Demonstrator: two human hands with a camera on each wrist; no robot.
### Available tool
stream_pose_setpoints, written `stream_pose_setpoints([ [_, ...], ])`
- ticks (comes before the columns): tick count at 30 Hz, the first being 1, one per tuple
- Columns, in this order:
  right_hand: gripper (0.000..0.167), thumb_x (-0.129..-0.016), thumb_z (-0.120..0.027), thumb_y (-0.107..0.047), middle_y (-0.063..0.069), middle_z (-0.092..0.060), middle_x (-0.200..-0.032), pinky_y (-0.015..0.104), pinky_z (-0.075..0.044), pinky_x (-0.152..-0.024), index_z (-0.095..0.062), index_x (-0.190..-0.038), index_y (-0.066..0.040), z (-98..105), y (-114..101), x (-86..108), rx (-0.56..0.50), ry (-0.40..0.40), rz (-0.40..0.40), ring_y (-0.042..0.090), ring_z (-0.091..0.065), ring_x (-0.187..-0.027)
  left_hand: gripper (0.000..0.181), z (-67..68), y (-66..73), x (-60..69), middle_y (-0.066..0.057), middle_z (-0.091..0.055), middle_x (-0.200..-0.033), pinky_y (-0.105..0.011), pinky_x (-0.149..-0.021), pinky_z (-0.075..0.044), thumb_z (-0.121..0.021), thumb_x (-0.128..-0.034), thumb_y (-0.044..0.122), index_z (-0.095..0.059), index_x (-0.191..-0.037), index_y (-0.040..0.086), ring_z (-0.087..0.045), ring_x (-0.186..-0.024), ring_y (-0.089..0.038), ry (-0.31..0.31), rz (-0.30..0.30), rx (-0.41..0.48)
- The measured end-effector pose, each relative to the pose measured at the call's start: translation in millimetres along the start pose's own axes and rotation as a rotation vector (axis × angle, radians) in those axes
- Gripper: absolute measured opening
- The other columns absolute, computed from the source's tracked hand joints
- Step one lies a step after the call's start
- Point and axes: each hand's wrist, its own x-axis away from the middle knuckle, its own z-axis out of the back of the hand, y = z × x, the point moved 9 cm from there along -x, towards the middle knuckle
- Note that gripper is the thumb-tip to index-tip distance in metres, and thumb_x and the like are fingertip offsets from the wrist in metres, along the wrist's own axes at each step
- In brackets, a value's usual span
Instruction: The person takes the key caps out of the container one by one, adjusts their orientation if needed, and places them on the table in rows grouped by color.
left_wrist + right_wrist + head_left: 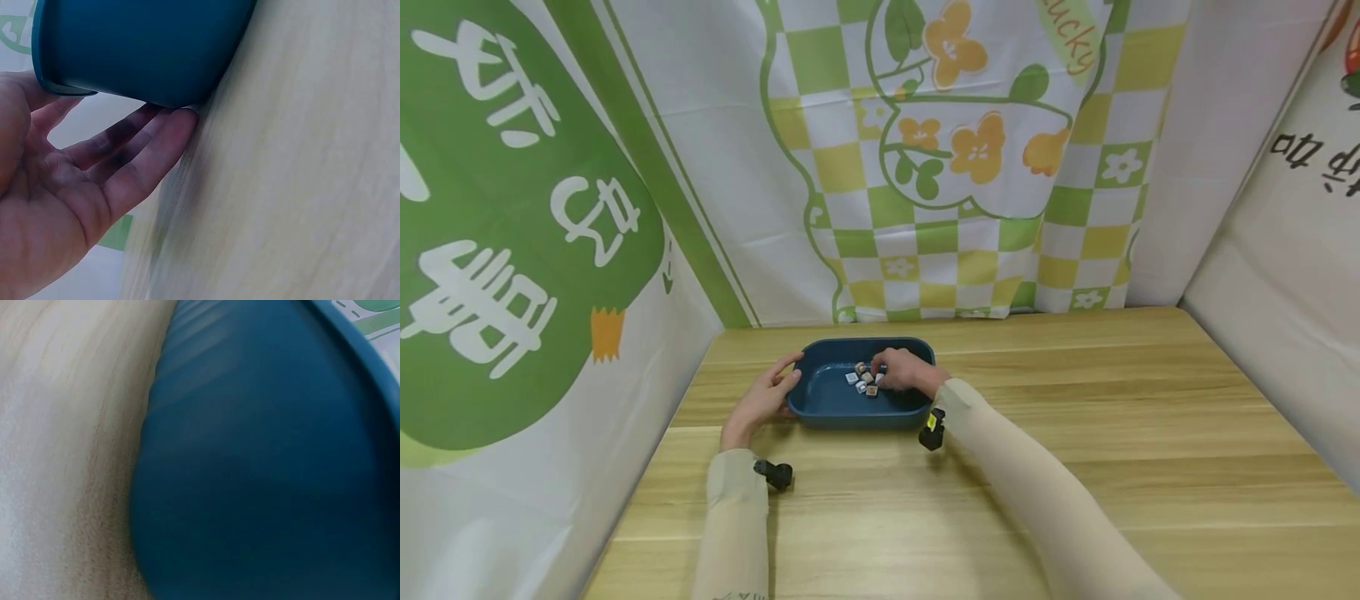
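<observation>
Reaching in from the near side in pale sleeves (1037, 467), with a small black camera (933, 429) on each wrist, over a wooden table (865, 517). Next, coming to the near wall of a blue tray (865, 421), sitting flat on the wood. Looks stiff and smooth, likely light, maybe a bit slippery; best held by the rim. Holding the left end with the left hand (760, 400), loosely, with the thumb and one finger up by the rim, the other fingers low on the outer wall, and a gap next to the palm. Dipping in over the right end with the right hand (906, 371), fingers bent down at some tiny blocks (867, 377), white and light brown, near the middle of the tray floor. Probably light, hard and tough to break, but easy to drop; best pinched on two flat sides. Seen right by the fingertips, a white block (880, 379), maybe touching; cannot tell if pinched, and no help from the right wrist view, with only the tray's outside there. Just left of the grip, the rest of the blocks, close together. Beyond the tray, more table, then a checked cloth (977, 268), hanging in green and yellow
</observation>
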Motion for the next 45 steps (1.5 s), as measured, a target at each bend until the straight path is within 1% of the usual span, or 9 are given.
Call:
stream_pose_setpoints([
  [5,0.017,-0.095,-0.064,-0.013,0.006,-0.066,-0.086,0.023,-0.046,-0.055,-0.068,-0.112,-0.012,1.2,-1.1,-0.3,-0.007,0.012,-0.001,0.012,-0.058,-0.061,0.050,-0.4,1.4,0.8,-0.030,-0.054,-0.129,-0.043,-0.072,-0.059,-0.044,-0.1057,0.035,-0.031,-0.154,0.031,-0.064,-0.067,-0.017,0.001,-0.008,0.007],
  [10,0.019,-0.095,-0.064,-0.012,0.005,-0.068,-0.084,0.024,-0.049,-0.053,-0.069,-0.113,-0.012,5.0,-2.1,2.0,-0.018,0.035,0.015,0.012,-0.061,-0.059,0.051,-0.8,0.2,-0.2,-0.030,-0.051,-0.135,-0.043,-0.074,-0.059,-0.044,-0.1057,0.035,-0.031,-0.154,0.031,-0.066,-0.070,-0.017,-0.001,-0.004,0.010],
  [16,0.021,-0.095,-0.062,-0.012,0.004,-0.071,-0.080,0.025,-0.051,-0.052,-0.069,-0.115,-0.010,18.1,-8.1,8.3,-0.017,0.088,0.093,0.013,-0.062,-0.057,0.051,0.2,-0.2,-1.1,-0.031,-0.048,-0.139,-0.044,-0.075,-0.060,-0.044,-0.1058,0.035,-0.030,-0.154,0.032,-0.067,-0.073,-0.017,-0.005,0.001,0.014],
  [20,0.021,-0.095,-0.063,-0.011,0.006,-0.072,-0.082,0.025,-0.051,-0.053,-0.068,-0.116,-0.008,25.8,-13.7,15.9,-0.042,0.096,0.137,0.012,-0.062,-0.057,0.051,0.4,0.3,-0.8,-0.030,-0.045,-0.143,-0.043,-0.074,-0.060,-0.044,-0.1057,0.036,-0.030,-0.155,0.031,-0.066,-0.071,-0.018,-0.009,-0.003,0.008],
  [23,0.022,-0.095,-0.064,-0.011,0.008,-0.072,-0.086,0.025,-0.050,-0.055,-0.069,-0.115,-0.006,32.3,-18.7,23.5,-0.052,0.107,0.160,0.012,-0.062,-0.059,0.051,-0.3,0.1,-1.0,-0.030,-0.044,-0.144,-0.042,-0.074,-0.060,-0.044,-0.1057,0.035,-0.030,-0.155,0.031,-0.066,-0.071,-0.018,-0.014,-0.001,0.012],
  [29,0.025,-0.093,-0.065,-0.011,0.008,-0.072,-0.092,0.026,-0.050,-0.066,-0.070,-0.117,-0.006,44.6,-25.2,36.9,-0.015,0.170,0.212,0.011,-0.060,-0.066,0.052,-1.1,0.6,-1.1,-0.030,-0.045,-0.143,-0.041,-0.073,-0.060,-0.044,-0.1057,0.034,-0.029,-0.155,0.030,-0.067,-0.074,-0.018,-0.015,-0.004,0.024],
  [37,0.028,-0.096,-0.062,-0.014,0.007,-0.071,-0.091,0.027,-0.049,-0.066,-0.068,-0.122,-0.006,56.1,-23.5,54.7,-0.045,0.176,0.215,0.012,-0.058,-0.069,0.052,-0.3,-0.3,-1.6,-0.030,-0.046,-0.142,-0.041,-0.074,-0.060,-0.045,-0.1053,0.035,-0.030,-0.155,0.031,-0.066,-0.072,-0.018,-0.016,-0.003,0.019],
  [41,0.029,-0.096,-0.061,-0.016,0.007,-0.070,-0.084,0.026,-0.047,-0.062,-0.067,-0.124,-0.007,60.6,-20.1,63.3,-0.063,0.170,0.213,0.011,-0.057,-0.063,0.052,0.2,-1.4,-2.4,-0.030,-0.048,-0.140,-0.042,-0.074,-0.060,-0.046,-0.1051,0.035,-0.030,-0.155,0.031,-0.064,-0.070,-0.019,-0.012,-0.002,0.015],
  [45,0.029,-0.096,-0.062,-0.016,0.002,-0.066,-0.076,0.024,-0.044,-0.058,-0.068,-0.123,-0.007,65.1,-14.8,71.6,-0.069,0.179,0.210,0.010,-0.052,-0.059,0.053,0.4,-1.8,-2.2,-0.030,-0.049,-0.138,-0.042,-0.073,-0.059,-0.046,-0.1051,0.035,-0.030,-0.155,0.030,-0.062,-0.067,-0.020,-0.010,-0.003,0.000],
])
